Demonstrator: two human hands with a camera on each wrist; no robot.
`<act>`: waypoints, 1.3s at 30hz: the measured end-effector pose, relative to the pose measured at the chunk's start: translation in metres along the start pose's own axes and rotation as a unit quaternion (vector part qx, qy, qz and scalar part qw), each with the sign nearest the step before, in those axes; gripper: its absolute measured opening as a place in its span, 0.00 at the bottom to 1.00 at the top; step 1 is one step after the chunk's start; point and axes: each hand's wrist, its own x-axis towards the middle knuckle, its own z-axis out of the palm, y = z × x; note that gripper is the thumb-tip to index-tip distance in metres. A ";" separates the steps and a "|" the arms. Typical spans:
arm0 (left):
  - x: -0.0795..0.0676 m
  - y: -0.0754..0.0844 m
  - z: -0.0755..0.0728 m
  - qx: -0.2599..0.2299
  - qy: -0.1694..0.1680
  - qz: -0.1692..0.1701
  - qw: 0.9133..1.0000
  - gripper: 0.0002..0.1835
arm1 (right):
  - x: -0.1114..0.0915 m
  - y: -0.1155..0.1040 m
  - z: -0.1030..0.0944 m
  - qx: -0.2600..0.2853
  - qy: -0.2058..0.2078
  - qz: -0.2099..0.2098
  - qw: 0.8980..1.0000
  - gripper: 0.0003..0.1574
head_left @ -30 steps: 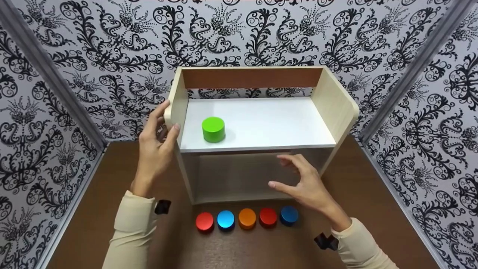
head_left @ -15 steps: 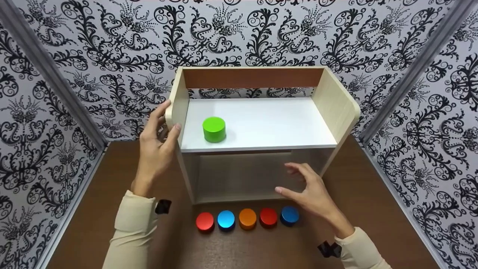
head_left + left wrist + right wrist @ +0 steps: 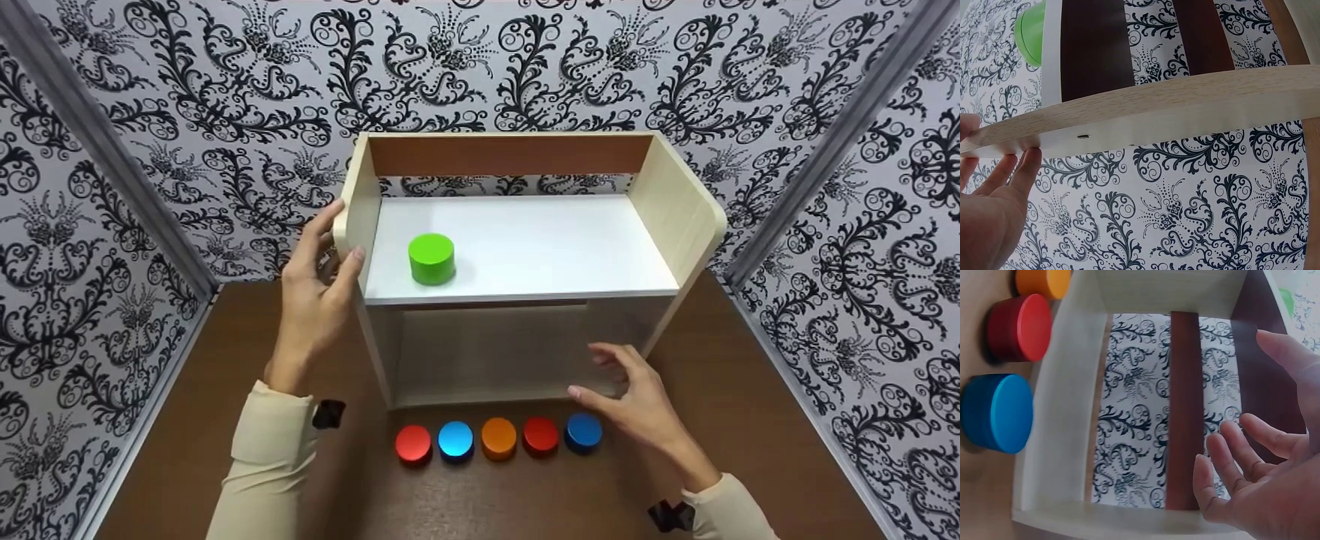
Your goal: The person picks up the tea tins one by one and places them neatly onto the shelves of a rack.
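Note:
My left hand (image 3: 313,300) grips the front edge of the left side panel of a small wooden shelf (image 3: 525,296). In the left wrist view the fingers (image 3: 1026,169) lie on the panel's outer face, with the thumb on the other side. My right hand (image 3: 637,397) hovers in front of the shelf's lower right, thumb and fingers spread and nothing between them. Nearest to it is a dark blue cylinder (image 3: 583,433) on the table. A green cylinder (image 3: 431,259) stands on the left part of the white upper board.
Left of the dark blue cylinder, in a row along the shelf's front, stand a red cylinder (image 3: 540,436), an orange one (image 3: 499,439), a light blue one (image 3: 455,440) and another red one (image 3: 413,445). Patterned walls (image 3: 90,225) surround the brown table (image 3: 480,510).
My right hand has moved down and to the right, away from the upper board's front edge and closer to the dark blue cylinder. The left hand keeps its grip on the panel.

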 end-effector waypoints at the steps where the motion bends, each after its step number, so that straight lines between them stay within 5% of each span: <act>1: 0.000 0.000 0.000 -0.001 0.000 0.000 1.000 0.30 | -0.001 0.002 0.001 0.000 0.000 0.006 1.000 0.40; 39: 0.001 -0.001 0.000 -0.003 0.001 0.014 1.000 0.29 | -0.034 0.073 0.029 0.008 -0.012 0.093 0.996 0.39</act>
